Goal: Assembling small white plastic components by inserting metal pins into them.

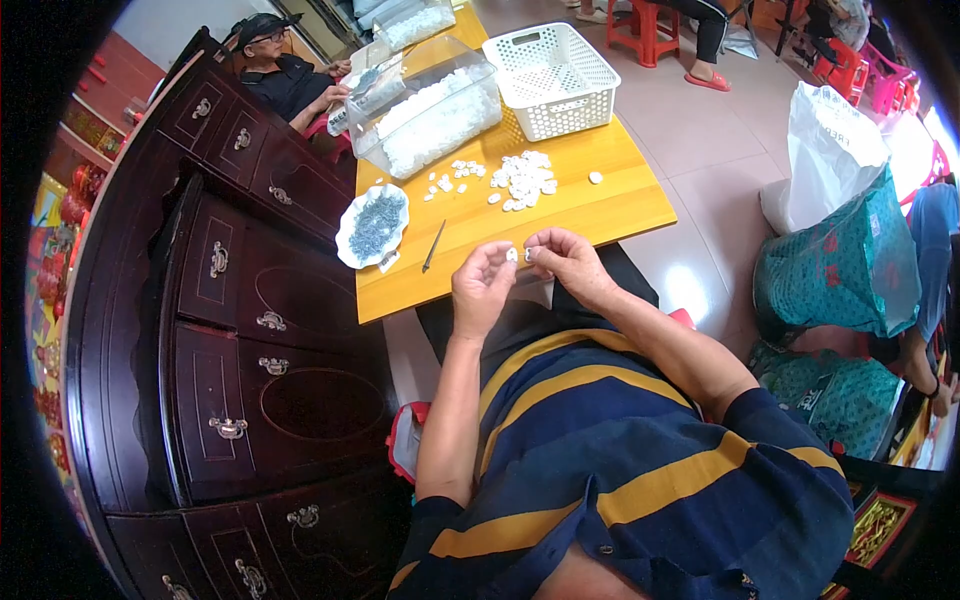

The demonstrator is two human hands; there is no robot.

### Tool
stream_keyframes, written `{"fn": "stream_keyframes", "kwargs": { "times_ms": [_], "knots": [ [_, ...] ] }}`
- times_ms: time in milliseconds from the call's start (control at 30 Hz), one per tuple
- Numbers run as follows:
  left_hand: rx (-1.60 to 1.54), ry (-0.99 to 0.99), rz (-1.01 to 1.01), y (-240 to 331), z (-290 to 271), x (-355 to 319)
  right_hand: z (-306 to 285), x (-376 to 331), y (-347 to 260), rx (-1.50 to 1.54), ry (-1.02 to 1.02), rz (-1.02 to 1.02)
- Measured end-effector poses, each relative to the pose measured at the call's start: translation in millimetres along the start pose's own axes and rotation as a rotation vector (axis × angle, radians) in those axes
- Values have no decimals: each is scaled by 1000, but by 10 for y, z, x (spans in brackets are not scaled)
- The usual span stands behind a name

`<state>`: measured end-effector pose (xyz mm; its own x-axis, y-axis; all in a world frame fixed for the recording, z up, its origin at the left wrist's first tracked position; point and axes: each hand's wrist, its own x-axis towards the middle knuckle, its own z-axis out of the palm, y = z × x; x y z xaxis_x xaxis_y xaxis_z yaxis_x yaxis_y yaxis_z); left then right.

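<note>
My left hand [483, 285] pinches a small white plastic piece [512, 254] just past the table's near edge. Close beside it, my right hand [573, 262] grips another small white piece [529, 255] between thumb and fingers. The two pieces are a narrow gap apart. Beyond my hands lies a loose heap of similar white pieces [524, 180], with several more scattered to its left. A thin dark pointed tool [434, 246] rests on the table left of my hands. Farther left stands a white scalloped dish [347, 222] of small grey-blue parts [378, 226].
A clear bin [480, 60] of white pieces and a white perforated basket [560, 125] stand at the table's far side. A dark wooden cabinet [215, 390] borders the left. Another person [285, 80] sits at far left. Green bags [840, 265] stand on the floor at right.
</note>
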<state>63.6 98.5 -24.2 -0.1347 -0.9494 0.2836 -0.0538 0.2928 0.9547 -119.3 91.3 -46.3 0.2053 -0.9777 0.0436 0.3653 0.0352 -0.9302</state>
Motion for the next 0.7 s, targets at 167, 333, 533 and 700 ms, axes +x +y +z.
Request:
{"fn": "stream_keyframes", "kwargs": {
  "times_ms": [167,333,533,700],
  "knots": [
    [16,-2,5,-29,13,1,14,-10,-29,17,-6,5],
    [22,-7,-3,-20,14,1,8,-9,-18,-14,1,3],
    [7,-2,-13,-15,9,6,8,0,9,-16,0,-7],
    [-4,-7,-19,-3,20,1,-4,8,29,-36,0,-22]
  ]
}}
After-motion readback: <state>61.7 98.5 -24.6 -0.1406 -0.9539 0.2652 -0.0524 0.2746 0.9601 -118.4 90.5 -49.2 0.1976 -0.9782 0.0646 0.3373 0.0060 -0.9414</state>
